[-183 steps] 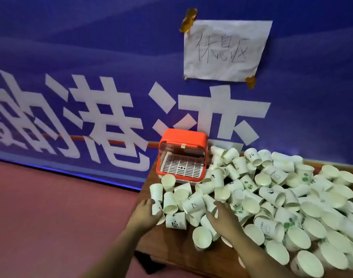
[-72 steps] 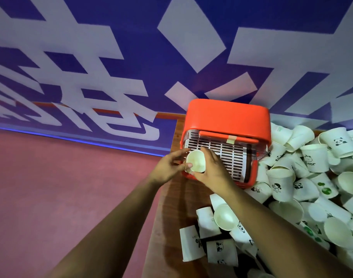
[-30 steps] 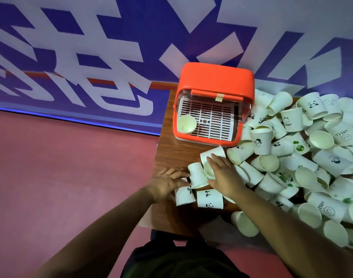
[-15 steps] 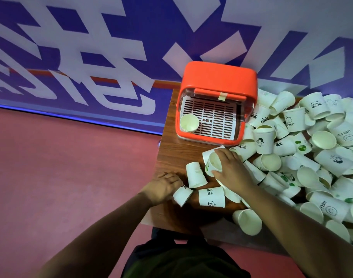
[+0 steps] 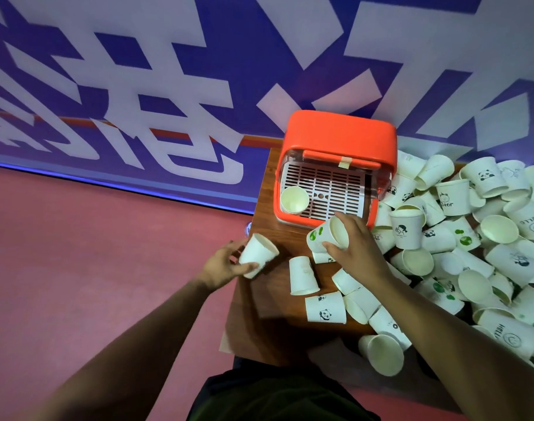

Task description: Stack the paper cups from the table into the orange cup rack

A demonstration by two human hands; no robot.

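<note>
I see two paper cups held in the hands. The left hand (image 5: 226,265) curls its thumb and fingers round a plain white cup (image 5: 258,253). That cup is tilted with its mouth toward the far right, above the left edge of the table (image 5: 268,323). The right hand (image 5: 355,250) grips a green-spotted cup (image 5: 328,235), tipped nearly on its side with its mouth turned right. It is just in front of the near rim of the orange cup rack (image 5: 338,138). The two hands are apart, with bare wood between them.

The rack stands at the table's far left corner, close to the wall. Its front is open under the orange top, and a white slotted tray (image 5: 332,183) shows inside. One upright cup (image 5: 293,199) sits in the tray's near left corner, mouth up.

Loose cups lie on the table near the hands. An unprinted cup (image 5: 302,276) lies between the two forearms with its wide end toward me. A panda-print cup (image 5: 325,306) lies on its side nearer still. To the right, a large heap of cups (image 5: 472,238) covers the rest of the table. Some are upright and most are tipped; many carry pandas, green dots or the word HELLO.

Behind the table is a blue banner (image 5: 138,86) with big white characters. The floor (image 5: 92,253) on the left is dull pink. A dark garment (image 5: 274,396) shows at the bottom edge of my view.
</note>
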